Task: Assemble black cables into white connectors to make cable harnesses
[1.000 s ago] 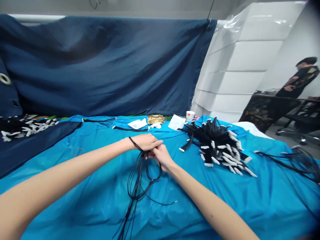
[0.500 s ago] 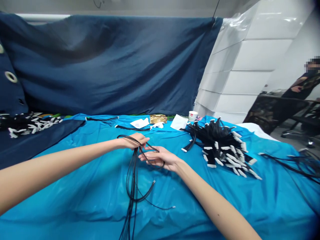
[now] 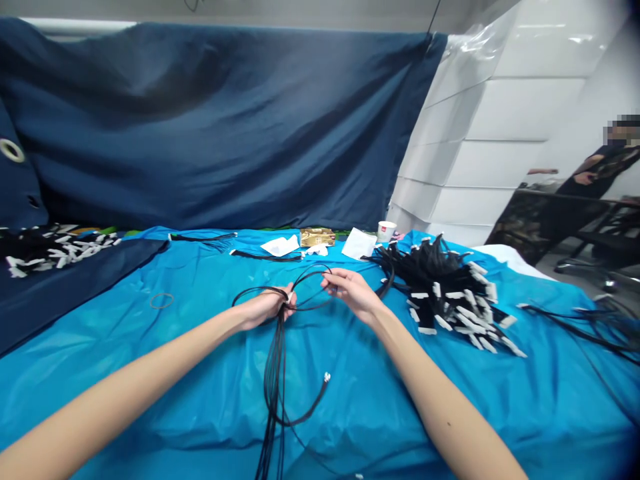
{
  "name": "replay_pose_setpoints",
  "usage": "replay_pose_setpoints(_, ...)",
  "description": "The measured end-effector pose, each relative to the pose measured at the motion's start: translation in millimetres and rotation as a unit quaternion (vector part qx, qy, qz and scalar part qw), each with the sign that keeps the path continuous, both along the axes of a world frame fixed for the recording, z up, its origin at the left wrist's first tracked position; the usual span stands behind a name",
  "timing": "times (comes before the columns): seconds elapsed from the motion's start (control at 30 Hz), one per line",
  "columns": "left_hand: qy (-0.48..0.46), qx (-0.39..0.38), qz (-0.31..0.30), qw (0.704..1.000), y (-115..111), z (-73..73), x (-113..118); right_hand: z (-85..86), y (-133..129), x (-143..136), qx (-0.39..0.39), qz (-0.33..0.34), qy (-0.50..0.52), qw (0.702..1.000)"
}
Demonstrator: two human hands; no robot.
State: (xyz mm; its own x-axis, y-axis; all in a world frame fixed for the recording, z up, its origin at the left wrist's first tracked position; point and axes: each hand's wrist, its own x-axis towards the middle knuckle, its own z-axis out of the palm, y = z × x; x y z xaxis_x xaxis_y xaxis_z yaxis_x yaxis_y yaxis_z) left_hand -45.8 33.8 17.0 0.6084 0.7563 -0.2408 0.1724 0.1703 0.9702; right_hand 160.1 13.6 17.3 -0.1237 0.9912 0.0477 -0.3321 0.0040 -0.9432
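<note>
A bundle of thin black cables hangs from my left hand, which is closed around its upper part. One loop of cable arches back over the left wrist. My right hand pinches a looped cable strand to the right of the left hand, at about the same height. Below the hands, one curved group of cable ends carries small white connectors. The lower part of the bundle runs out of view at the bottom edge.
Right of my hands lies a large pile of black cables with white connectors. More piled cables lie far left. A paper cup, a gold box and a rubber band rest on the blue cover. A person stands at right.
My right hand has moved up and right, away from the left hand, drawing a cable loop wider between them. The left hand has lowered slightly, still holding the bundle.
</note>
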Motion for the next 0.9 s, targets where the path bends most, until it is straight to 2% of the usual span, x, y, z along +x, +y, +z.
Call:
replay_pose_setpoints(0.13,-0.104,-0.067,-0.01,0.992,-5,-13.4,13,3.3,-1,2,0.019,-0.027,0.031,0.999)
replay_pose_setpoints(0.3,-0.217,-0.166,-0.034,0.961,-3,-22.0,16,7.6,-5,2,0.018,-0.005,0.136,0.99)
replay_pose_setpoints(0.43,-0.278,-0.207,-0.035,0.937,1,-27.4,14,6.6,-7,0,0.024,0.008,0.18,0.983)
replay_pose_setpoints(0.57,-0.29,-0.192,-0.011,0.937,2,-30.8,12,4.3,-7,-3,0.04,0.026,0.185,0.982)
replay_pose_setpoints(0.77,-0.199,-0.105,-0.015,0.974,4,-25.6,4,10.2,-14,-10,0.059,0.02,0.184,0.981)
replay_pose_setpoints(0.9,-0.179,-0.108,-0.003,0.978,5,-21.3,0,14.6,-19,-13,0.076,0.003,0.155,0.985)
